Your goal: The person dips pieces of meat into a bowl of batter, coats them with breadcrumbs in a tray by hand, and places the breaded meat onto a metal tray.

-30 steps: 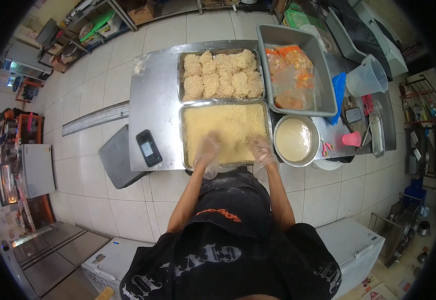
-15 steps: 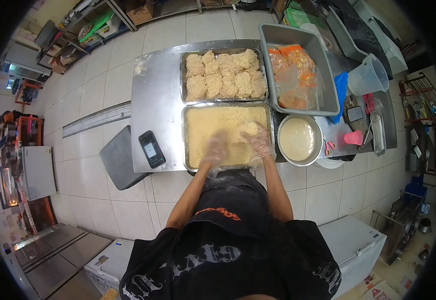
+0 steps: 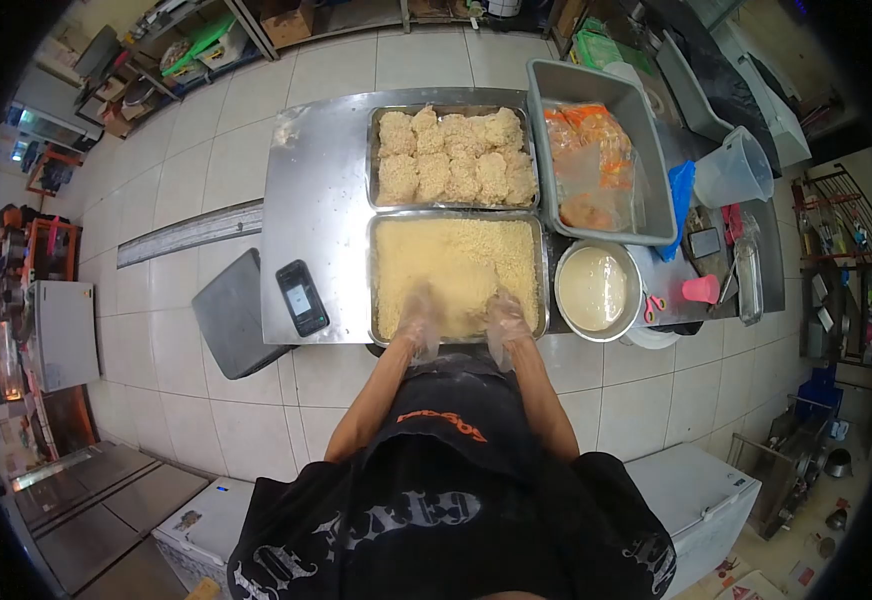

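Both hands wear clear plastic gloves and are down in the front part of a metal tray [image 3: 542, 290] of pale breadcrumbs [image 3: 436, 250]. My left hand [image 3: 419, 320] is left of the tray's middle, its fingers smeared by motion. To the right, my right hand [image 3: 506, 318] has its fingers among the crumbs, and I cannot make out whether they hold anything. Crumbs are heaped between the hands. Behind this tray, a second metal tray holds two rows of crumb-coated pieces [image 3: 456, 160]. A round metal bowl of pale batter [image 3: 596, 288] stands right of the crumb tray.
A grey tub [image 3: 668, 200] with orange-printed plastic bags [image 3: 591, 150] stands at the back right. A phone [image 3: 302, 298] lies on the table's left part. Pink scissors [image 3: 654, 306], a pink cup [image 3: 700, 290] and a clear jug [image 3: 734, 168] are to the right.
My right hand has come down and nearer to me; the crumb-coated piece it held is no longer visible. My left hand has shifted slightly nearer to me.
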A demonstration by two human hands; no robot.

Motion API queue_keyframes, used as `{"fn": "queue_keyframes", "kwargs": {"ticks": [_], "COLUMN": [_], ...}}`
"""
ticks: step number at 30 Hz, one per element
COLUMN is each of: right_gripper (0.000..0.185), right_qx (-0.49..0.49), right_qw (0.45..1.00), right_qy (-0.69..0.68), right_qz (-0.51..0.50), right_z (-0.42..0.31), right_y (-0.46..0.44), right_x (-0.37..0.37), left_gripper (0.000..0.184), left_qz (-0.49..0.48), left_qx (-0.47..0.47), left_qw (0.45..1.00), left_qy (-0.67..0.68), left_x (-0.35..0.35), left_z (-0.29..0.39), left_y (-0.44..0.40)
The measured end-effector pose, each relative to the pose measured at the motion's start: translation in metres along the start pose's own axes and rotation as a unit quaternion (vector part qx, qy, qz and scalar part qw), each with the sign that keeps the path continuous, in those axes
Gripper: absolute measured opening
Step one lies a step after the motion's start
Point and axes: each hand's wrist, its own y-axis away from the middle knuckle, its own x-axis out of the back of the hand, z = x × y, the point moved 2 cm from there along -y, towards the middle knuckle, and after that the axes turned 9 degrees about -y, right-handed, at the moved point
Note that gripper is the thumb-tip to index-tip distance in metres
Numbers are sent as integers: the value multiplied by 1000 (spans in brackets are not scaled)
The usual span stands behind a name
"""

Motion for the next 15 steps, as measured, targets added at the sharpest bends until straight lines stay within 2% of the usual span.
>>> {"fn": "queue_keyframes", "kwargs": {"ticks": [1,2,3,4,5,6,7,9,10,11,12,13,14,15], "right_gripper": [24,25,25,25,25,25,27,30,33,36,39,42,42,41], "right_qx": [7,-41,-88,-133,-41,54,63,88,105,126,142,154,209,263], "right_qw": [1000,999,994,987,990,982,989,995,985,969,945,916,897,875], "right_qy": [-27,1,29,58,91,125,94,33,138,214,290,361,369,373], "right_qz": [-10,-31,-51,-72,-101,-130,-95,-27,-7,22,54,88,124,159], "right_z": [-19,-16,-14,-8,12,42,42,39,2,-23,-48,-72,-58,-50], "right_y": [10,12,13,12,3,-11,-17,-28,-26,-23,-20,-17,-27,-33], "right_x": [-12,-9,-2,5,13,24,26,28,22,7,-8,-23,-31,-36], "left_gripper": [31,32,33,35,37,39,42,48,50,51,52,54,55,56], "left_qz": [-28,-40,-93,-133,-95,-76,-72,-80,-79,24,175,221,270,249], "left_qx": [-44,-98,-174,-229,-231,-194,-128,-64,-62,-244,-389,-452,-509,-492], "left_qw": [981,926,726,426,663,739,751,739,732,651,526,484,437,494], "left_qy": [-186,-361,-659,-865,-706,-640,-644,-666,-674,-718,-736,-716,-691,-672], "left_x": [7,13,38,49,44,28,6,-24,-32,-24,-15,-20,-26,-51], "left_z": [-7,-15,-50,-73,-74,-48,-3,66,87,57,26,18,11,31], "left_y": [-9,-17,-55,-75,-73,-49,-19,23,32,5,-21,-24,-26,-9]}}
